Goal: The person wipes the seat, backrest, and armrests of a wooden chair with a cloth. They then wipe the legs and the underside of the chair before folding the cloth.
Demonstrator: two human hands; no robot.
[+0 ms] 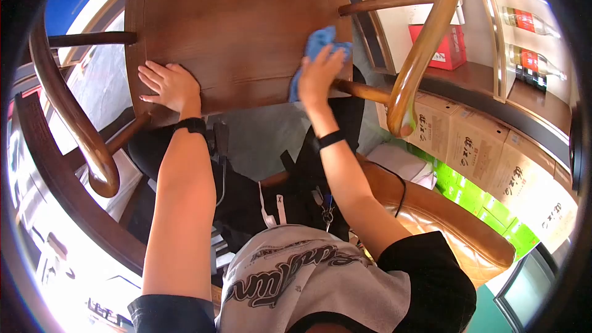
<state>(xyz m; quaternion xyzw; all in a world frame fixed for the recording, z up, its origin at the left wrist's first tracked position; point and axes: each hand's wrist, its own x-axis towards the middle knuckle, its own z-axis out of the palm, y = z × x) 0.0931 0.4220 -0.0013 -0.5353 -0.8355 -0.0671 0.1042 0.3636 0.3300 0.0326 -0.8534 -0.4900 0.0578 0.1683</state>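
A brown wooden chair fills the upper middle, its flat panel facing me and its curved arms reaching down on both sides. My left hand lies spread on the panel's lower left corner, holding nothing. At the panel's lower right edge, my right hand presses a blue cloth against the wood. Part of the cloth sticks out above the fingers and part hangs below beside the palm. A round wooden bar of the chair runs just right of my right wrist.
On the right, a shelf holds a red box and several bottles. Cardboard cartons and green boxes stand below it. A tan leather seat is beside my right elbow. Dark wooden furniture curves along the left.
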